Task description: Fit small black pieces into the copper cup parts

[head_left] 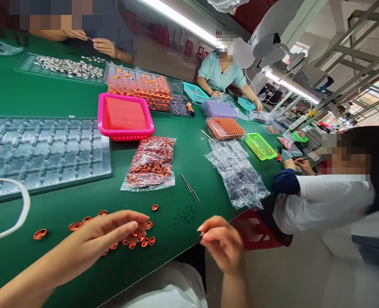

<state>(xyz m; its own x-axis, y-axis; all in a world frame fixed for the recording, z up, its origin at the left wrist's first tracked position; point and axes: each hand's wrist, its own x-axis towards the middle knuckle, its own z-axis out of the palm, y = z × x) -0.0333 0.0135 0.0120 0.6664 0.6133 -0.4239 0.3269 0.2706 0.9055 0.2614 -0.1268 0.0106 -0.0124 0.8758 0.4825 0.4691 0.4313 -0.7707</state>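
Observation:
My left hand [117, 233], fingers stretched out, hovers over a scatter of small orange ring-like parts [145, 242]; its palm side is partly hidden. Off to its left lies a lone orange part [40, 234]. My right hand [223, 241] is at the table's front edge, thumb and fingers pinched around tiny dark pieces [198, 235] too small to identify. Between the hands, a little farther back, similar tiny dark pieces [185, 215] are spread on the green table. Metal tweezers [190, 188] rest just behind them, touched by neither hand.
A clear bag of orange parts [152, 164], a pink basket [125, 136] and a clear compartment tray [45, 154] stand behind my left hand. Clear plastic bags [237, 171] and a green basket [261, 146] lie right. A co-worker [333, 201] sits at the right; others work across the table.

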